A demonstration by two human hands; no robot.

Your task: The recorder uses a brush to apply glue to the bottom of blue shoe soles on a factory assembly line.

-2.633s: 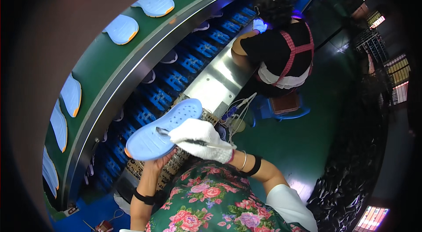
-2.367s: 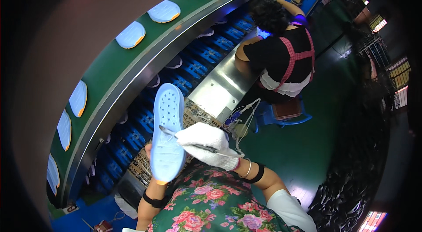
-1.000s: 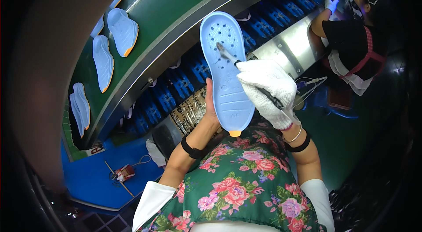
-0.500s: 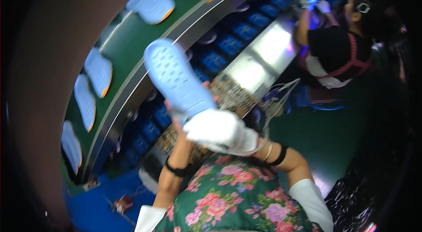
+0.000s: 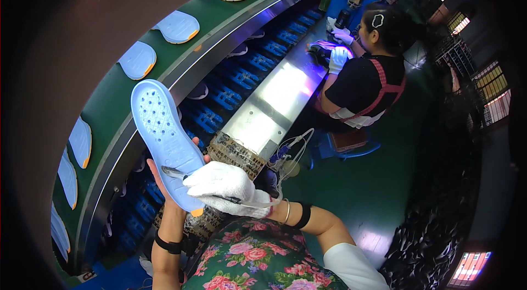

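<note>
The bare left hand [image 5: 161, 185] gripped the blue sole [image 5: 173, 139] from beneath, fingers showing past its right edge and the thumb side past its left. The gloved right hand [image 5: 222, 184] was closed around a brush [image 5: 171, 171], whose tip lay over the sole just left of that grip. Below the tip, an orange tab [image 5: 196, 212] marked the near end; the holed far end overlapped, in view, the metal rail [image 5: 200, 59]. Right of the gloved grip, room opened over green floor [image 5: 340, 196]; beyond both hands sat a co-worker [image 5: 365, 81], well apart.
</note>
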